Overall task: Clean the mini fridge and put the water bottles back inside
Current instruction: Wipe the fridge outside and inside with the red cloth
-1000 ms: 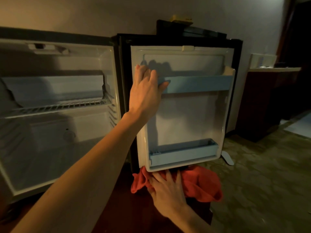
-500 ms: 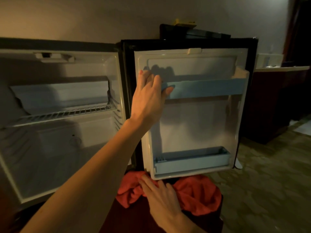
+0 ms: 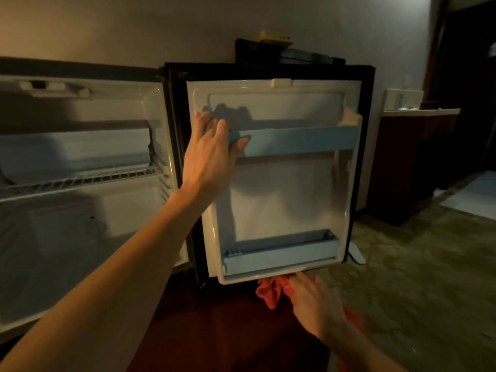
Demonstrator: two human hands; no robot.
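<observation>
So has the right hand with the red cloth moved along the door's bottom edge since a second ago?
Yes. The right hand has slid rightward under the fridge door, from below the lower shelf's left end toward its right, bunching the red cloth.

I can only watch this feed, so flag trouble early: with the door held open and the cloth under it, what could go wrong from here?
1. The left hand grips the upper blue door rail; pulling on it might unclip the rail.
2. The right hand presses the red cloth right beneath the door's bottom edge; if the door swings, fingers or cloth could get pinched.
</observation>
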